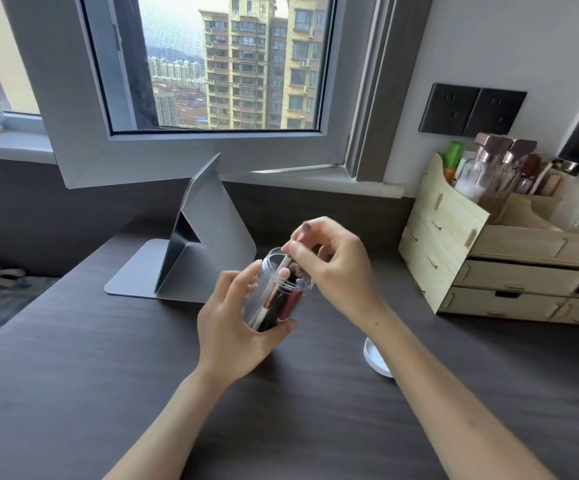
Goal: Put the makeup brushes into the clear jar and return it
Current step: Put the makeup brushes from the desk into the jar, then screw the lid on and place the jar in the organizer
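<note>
A home dressing desk (73, 358): wooden cosmetics organizer (482, 251), apartment-tower window (225, 64).

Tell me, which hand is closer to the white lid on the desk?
Right. The right hand is up at the jar mouth, with its forearm passing just beside the lid. The left hand grips the jar on the side away from the lid.

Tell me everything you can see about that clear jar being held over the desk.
The clear jar is a see-through cylinder, plastic by its look, with a ridged neck and an open mouth, tilted up and away from the camera. The left hand grips its body and holds it above the dark desk. Dark and white-handled makeup brushes stand inside, and the right hand pinches one at the mouth. A white lid lies on the desk nearby.
</note>
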Demonstrator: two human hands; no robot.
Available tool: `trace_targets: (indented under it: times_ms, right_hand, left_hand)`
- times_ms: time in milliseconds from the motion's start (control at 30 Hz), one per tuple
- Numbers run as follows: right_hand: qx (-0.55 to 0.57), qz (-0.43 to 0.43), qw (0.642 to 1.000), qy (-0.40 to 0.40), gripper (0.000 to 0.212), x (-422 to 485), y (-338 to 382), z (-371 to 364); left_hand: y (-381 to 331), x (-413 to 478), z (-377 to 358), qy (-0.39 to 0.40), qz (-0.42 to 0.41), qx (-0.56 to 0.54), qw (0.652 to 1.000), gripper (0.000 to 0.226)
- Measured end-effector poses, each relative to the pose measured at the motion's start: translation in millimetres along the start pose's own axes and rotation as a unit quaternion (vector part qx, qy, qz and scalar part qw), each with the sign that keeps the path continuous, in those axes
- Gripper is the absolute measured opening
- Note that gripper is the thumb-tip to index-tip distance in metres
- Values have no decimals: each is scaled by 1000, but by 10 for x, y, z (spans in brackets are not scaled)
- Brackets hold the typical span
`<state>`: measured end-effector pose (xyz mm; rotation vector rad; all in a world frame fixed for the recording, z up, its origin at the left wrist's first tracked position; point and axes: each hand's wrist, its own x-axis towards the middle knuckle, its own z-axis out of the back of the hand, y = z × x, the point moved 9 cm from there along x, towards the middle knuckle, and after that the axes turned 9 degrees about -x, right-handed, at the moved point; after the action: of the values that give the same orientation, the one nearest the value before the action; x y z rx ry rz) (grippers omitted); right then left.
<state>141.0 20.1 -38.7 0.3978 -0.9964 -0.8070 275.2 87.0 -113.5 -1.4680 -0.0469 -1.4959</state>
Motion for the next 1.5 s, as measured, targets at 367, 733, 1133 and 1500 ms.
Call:
trace_targets:
  times_ms: [367,733,1133,1500]
  right_hand:
    - [-153,-104,976,117,28,-245,-721,391]
    - [-234,-153,915,291,58,-917,-1254,368]
    - [509,-184,841,17,54,-380,-542,381]
    - [493,-125,846,160,47,-444,-308,331]
  left_hand:
    - [21,1,11,-7,33,-14,999,81]
    - [-20,28,-93,31,66,-56,996,82]
    - [-427,119,-371,174,162,-149,960,72]
    - [-594,66,-473,251,245,-271,896,70]
